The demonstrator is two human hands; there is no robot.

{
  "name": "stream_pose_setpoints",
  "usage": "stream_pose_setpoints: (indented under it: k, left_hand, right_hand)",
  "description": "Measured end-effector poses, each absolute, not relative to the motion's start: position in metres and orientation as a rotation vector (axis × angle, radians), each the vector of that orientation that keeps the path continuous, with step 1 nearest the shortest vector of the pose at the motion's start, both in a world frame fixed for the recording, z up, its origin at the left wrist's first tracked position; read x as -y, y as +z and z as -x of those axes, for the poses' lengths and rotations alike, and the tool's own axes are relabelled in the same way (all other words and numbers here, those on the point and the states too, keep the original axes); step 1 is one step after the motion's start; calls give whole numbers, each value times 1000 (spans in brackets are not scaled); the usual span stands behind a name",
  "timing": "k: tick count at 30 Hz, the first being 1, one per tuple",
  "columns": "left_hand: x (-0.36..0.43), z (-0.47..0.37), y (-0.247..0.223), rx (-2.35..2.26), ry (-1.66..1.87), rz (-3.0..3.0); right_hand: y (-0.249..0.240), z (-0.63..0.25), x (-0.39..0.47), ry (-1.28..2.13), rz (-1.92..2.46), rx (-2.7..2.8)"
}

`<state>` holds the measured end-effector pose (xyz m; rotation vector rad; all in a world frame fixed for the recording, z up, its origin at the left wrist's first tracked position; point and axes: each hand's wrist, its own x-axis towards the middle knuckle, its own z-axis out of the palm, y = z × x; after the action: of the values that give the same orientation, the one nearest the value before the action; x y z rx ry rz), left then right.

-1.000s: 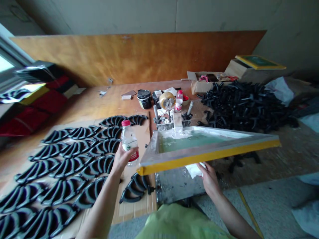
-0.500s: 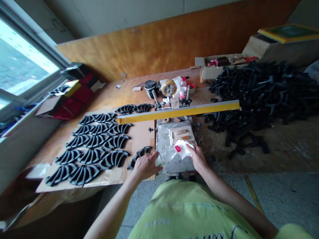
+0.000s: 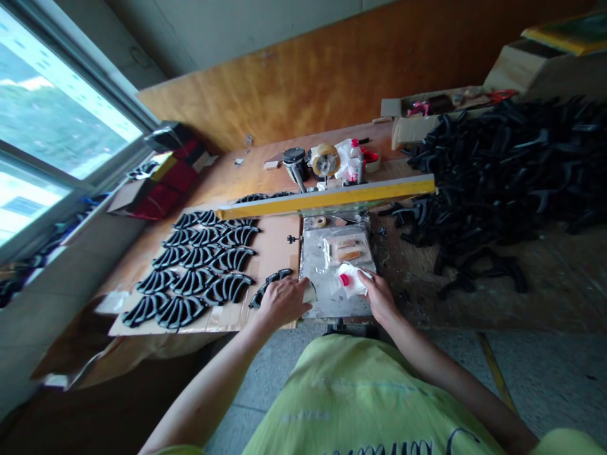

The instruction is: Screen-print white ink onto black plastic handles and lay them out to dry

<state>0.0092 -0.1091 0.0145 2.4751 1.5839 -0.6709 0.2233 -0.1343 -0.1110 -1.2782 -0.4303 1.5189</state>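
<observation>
**Frame (image 3: 327, 201) up, bottle (image 3: 327, 284) tipped to cloth (image 3: 357, 288)**

The frame, low earlier, now stands raised behind the metal plate (image 3: 320, 307). Left hand (image 3: 283, 301) curls round the bottle, upright before, now tilted above the plate; right hand (image 3: 380, 298) pinches the cloth between closed fingers, against the red cap (image 3: 344, 279).

From where I'm sitting, the raised yellow-edged frame (image 3: 327, 202) is my main blocker, cutting across the back of the metal plate (image 3: 315, 253). Clearance underneath? Can't tell. The clear bottle (image 3: 331, 288) takes up room over the plate's front. There's a cardboard strip (image 3: 279, 243) to the left, but a knob (image 3: 291, 239) pokes in. Black heap (image 3: 512, 170) crowds the right.
</observation>
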Motion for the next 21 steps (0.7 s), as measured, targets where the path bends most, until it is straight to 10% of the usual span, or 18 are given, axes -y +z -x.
stream_pose_setpoints:
  k: [21]
  left_hand:
    - [113,15,6,-1676,-581,-2292]
  right_hand:
    - [-105,-207,119,1637,1200,263]
